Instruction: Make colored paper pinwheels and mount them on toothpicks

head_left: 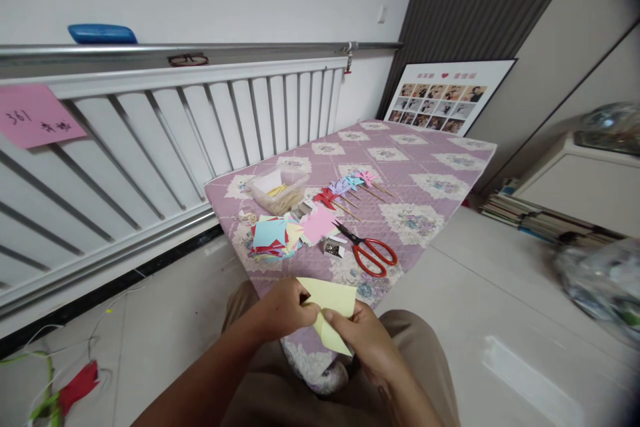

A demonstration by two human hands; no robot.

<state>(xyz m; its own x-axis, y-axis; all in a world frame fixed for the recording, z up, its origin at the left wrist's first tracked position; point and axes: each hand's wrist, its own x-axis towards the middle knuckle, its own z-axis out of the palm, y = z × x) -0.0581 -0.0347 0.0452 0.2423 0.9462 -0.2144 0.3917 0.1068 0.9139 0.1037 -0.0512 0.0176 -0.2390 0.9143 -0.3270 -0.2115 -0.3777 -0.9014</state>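
Both of my hands hold one folded sheet of pale yellow paper (334, 300) over my lap, just in front of the table's near edge. My left hand (285, 310) pinches its left corner with closed fingers. My right hand (367, 340) grips its lower part, thumb on top. On the table beyond lie red-handled scissors (373, 252), a stack of coloured paper squares (274, 237), a pink sheet (320, 223) and several finished paper pinwheels on sticks (347, 188).
The table wears a purple quilted floral cloth (425, 173). A clear box of sticks (280, 192) and a small box of pins (333, 249) stand on it. White railing at left carries a pink note (35, 117). Books (530, 220) and a photo board (445, 97) are on the right.
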